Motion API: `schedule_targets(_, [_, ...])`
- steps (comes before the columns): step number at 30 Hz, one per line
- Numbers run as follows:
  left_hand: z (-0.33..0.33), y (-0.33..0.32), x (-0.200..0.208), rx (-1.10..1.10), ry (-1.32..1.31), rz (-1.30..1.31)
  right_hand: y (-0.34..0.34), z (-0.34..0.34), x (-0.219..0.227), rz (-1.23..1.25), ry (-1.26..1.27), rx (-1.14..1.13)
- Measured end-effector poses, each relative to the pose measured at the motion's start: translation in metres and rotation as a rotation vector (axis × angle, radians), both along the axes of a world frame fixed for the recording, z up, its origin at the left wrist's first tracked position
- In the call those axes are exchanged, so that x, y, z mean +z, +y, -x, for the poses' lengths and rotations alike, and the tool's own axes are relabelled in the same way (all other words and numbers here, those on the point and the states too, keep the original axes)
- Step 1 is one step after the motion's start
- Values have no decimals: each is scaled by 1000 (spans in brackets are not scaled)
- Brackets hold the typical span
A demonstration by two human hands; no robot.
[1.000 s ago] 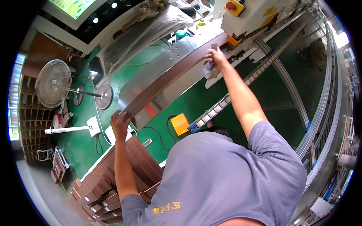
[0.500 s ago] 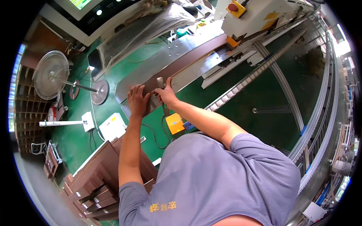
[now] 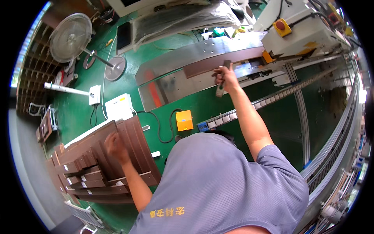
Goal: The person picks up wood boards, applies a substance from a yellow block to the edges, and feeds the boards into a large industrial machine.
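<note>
My right hand is closed round a short hand tool, over the near edge of a metal machine table. One end of the tool is dark and blocky, the other greyish; its exact kind is unclear. Just beyond that hand, a long brown board lies along the table and runs toward the machine head. My left hand is away to the lower left, over a stack of brown panels. Motion smears its fingers, so whether it touches or holds a panel cannot be seen.
A white machine head with a red stop button stands at the upper right. A roller rail slants across the right side. On the green floor are a yellow box with a cable, a white box and a round-headed stand fan.
The brown board has shifted right toward the machine head. My right hand has moved right with the tool. My left hand has left the board and swung down to the panel stack.
</note>
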State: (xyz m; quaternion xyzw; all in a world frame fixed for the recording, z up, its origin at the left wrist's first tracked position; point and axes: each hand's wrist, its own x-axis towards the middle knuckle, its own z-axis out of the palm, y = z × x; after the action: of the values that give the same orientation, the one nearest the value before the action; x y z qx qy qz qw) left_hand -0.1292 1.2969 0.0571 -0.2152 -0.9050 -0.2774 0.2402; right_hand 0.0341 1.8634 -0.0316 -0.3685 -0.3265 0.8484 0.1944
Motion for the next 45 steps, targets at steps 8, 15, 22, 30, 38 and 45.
schedule_targets(8, [-119,-233,-25,1015,80,-227,65,-21,-25,-316,-149,-6])
schedule_targets(15, [-176,-265,-72,1296,-24,-624,82,-14,-51,-69,5,115])
schedule_targets(22, [-169,-203,-83,1303,-325,-622,-39,22,-12,-70,-65,309])
schedule_targets(30, [-166,-179,-76,1436,-258,-507,-233,63,55,-207,-106,1023])
schedule_targets(38, [-223,-184,-108,1313,-150,-593,-308,74,56,-141,-74,1476])
schedule_targets(45, [-331,-100,-92,1465,39,-913,-318,72,41,-167,-127,1582])
